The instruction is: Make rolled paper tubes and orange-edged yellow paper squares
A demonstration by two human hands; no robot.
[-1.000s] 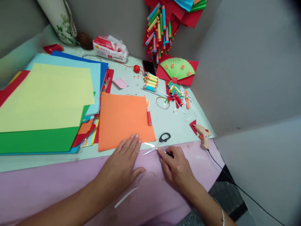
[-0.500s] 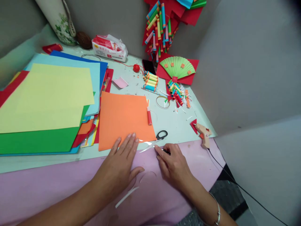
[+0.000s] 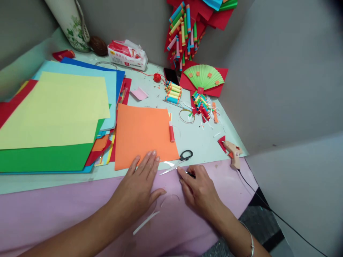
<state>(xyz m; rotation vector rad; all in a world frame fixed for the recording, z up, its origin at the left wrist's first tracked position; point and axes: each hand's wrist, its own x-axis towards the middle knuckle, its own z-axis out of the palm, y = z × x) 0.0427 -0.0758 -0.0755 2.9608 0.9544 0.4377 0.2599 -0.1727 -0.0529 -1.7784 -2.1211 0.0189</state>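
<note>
My left hand (image 3: 138,187) lies flat with fingers stretched out on a pink paper sheet (image 3: 53,210), its fingertips touching the near edge of an orange sheet (image 3: 143,132). My right hand (image 3: 199,189) rests on the same pink sheet, fingers curled, its fingertips at the lower handle of black-handled scissors (image 3: 177,165) that lie open on the table. Whether the fingers grip the handle is hidden. A narrow white paper strip (image 3: 146,222) lies on the pink sheet between my forearms.
A stack of coloured sheets (image 3: 56,114) fills the left. A red glue stick (image 3: 171,132), a tape ring (image 3: 187,116), paper rolls (image 3: 173,93), a green paper fan (image 3: 203,76), a tissue pack (image 3: 127,54) and a glue gun (image 3: 233,152) with its cord lie around. Grey panels wall in the right.
Both hands have stayed nearly in place; the scissors shifted slightly left under my right fingertips. The view drifted a little.
</note>
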